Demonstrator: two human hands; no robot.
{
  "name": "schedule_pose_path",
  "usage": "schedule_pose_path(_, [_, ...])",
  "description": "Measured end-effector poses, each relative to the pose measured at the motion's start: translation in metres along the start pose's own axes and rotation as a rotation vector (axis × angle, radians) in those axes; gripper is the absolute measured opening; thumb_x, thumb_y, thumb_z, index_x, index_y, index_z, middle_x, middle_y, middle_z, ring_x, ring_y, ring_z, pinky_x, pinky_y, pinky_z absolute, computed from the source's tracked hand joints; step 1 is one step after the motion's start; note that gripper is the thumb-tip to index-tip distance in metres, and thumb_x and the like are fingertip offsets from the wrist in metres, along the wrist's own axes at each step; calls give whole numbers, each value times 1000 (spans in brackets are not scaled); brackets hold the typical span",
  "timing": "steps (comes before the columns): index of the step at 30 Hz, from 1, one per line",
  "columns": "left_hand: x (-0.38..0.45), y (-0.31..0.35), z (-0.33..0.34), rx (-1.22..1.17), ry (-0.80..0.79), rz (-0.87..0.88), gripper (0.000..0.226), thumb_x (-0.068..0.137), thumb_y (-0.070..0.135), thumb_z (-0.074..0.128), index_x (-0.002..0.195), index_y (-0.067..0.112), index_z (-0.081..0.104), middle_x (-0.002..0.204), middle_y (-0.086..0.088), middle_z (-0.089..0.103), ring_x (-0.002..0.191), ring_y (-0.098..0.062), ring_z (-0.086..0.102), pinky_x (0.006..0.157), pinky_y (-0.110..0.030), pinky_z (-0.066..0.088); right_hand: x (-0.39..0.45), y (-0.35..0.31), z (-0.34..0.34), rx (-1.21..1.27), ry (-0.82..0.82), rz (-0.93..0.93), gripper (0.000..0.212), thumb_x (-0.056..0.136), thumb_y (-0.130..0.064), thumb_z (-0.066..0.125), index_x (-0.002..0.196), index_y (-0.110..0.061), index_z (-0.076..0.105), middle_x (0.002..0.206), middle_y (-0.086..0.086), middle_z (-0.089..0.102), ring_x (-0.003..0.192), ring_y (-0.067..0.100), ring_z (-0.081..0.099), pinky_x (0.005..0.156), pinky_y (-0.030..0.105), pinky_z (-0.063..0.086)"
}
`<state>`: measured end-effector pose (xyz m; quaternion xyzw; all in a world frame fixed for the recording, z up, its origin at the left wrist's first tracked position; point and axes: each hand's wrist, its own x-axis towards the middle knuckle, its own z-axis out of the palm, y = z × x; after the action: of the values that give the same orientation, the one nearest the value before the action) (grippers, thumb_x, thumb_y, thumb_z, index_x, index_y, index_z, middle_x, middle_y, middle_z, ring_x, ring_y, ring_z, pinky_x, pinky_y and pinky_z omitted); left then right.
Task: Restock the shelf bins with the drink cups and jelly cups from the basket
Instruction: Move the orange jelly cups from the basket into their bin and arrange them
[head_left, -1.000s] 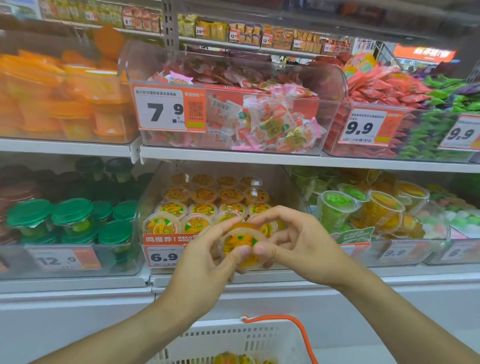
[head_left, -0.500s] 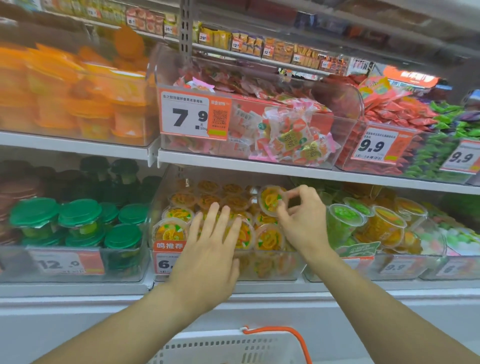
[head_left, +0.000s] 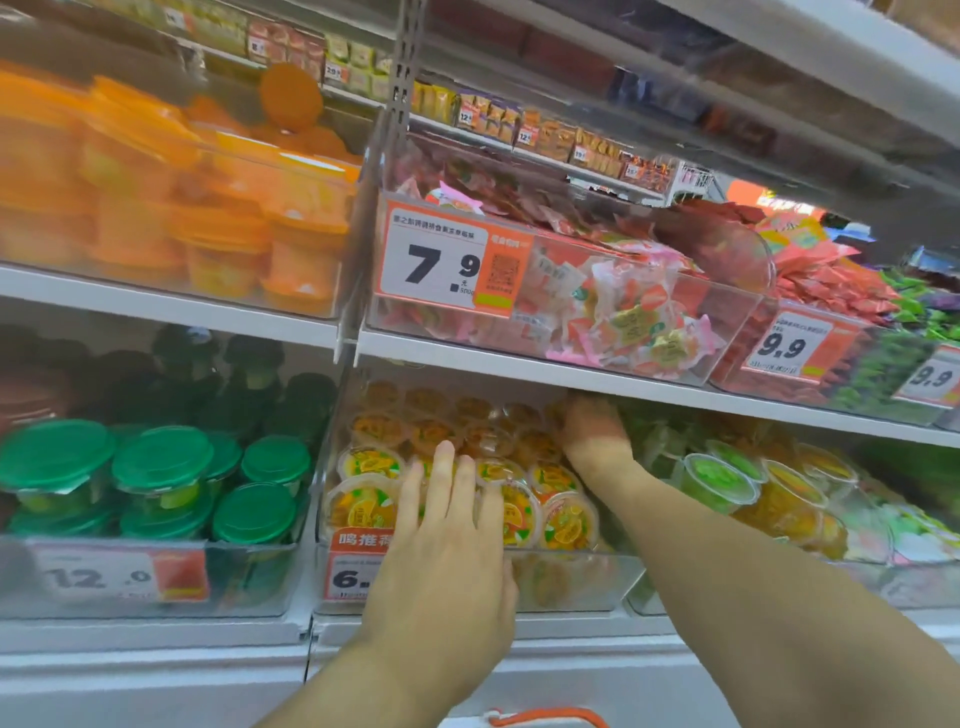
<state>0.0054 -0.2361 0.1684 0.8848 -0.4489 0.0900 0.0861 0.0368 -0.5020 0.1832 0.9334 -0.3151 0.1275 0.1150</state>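
Observation:
Orange jelly cups (head_left: 567, 524) fill a clear bin (head_left: 571, 587) with a 6.9 price tag on the lower shelf. My left hand (head_left: 447, 545) lies flat on the front cups, fingers spread, holding nothing. My right hand (head_left: 592, 431) reaches to the back right of the same bin, just under the upper shelf. Its fingers are hidden, so I cannot tell whether a cup is in them. Green-lidded drink cups (head_left: 156, 462) stand in the neighbouring bin to the left. Only the basket's orange handle (head_left: 545, 718) shows at the bottom edge.
The upper shelf's white edge (head_left: 649, 387) runs close above my right hand. On it sit a bin of wrapped sweets (head_left: 613, 322) and a bin of orange-lidded cups (head_left: 218, 223). A bin of green and yellow jelly cups (head_left: 727, 483) stands right of my right forearm.
Both hands held one jelly cup before the bin. My right hand then carried it to the bin's back while my left settled flat on the front cups. The view has moved closer.

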Motion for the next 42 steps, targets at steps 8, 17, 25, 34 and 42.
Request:
schedule_pose_path(8, [4, -2, 16, -87, 142, 30, 56, 84, 48, 41, 114, 10, 71, 123, -15, 66, 125, -38, 55, 96, -58, 49, 24, -15, 18, 89, 1, 74, 37, 104, -8, 35, 136, -7, 54, 138, 16, 56, 128, 32, 53, 110, 39, 37])
schedule_pose_path(17, [2, 5, 21, -121, 314, 86, 42, 84, 43, 42, 105, 16, 67, 120, -10, 67, 124, -34, 57, 100, -53, 48, 18, -11, 12, 62, -95, 11, 34, 102, -12, 41, 132, -13, 58, 135, 11, 57, 124, 30, 54, 107, 38, 43])
schedule_pose_path(25, [-8, 8, 21, -144, 331, 80, 38, 85, 41, 39, 103, 18, 62, 121, -8, 62, 126, -33, 53, 100, -52, 47, 10, -4, -1, 4, -168, -86, 39, 96, -5, 47, 132, -16, 56, 134, 10, 58, 122, 31, 57, 102, 39, 49])
schedule_pose_path(34, [-5, 6, 27, -119, 311, 34, 42, 83, 41, 38, 106, 16, 63, 122, -11, 62, 124, -34, 54, 98, -54, 48, 5, 0, -2, -13, -170, -68, 37, 100, -4, 42, 135, -10, 52, 137, 14, 54, 125, 30, 53, 107, 35, 42])
schedule_pose_path(42, [-10, 6, 22, -288, 422, 166, 21, 83, 28, 45, 98, 20, 57, 108, 0, 55, 107, -23, 52, 92, -41, 48, -3, -1, -18, -6, -258, -133, 44, 96, -1, 50, 139, -10, 47, 137, 13, 52, 125, 31, 53, 104, 34, 45])
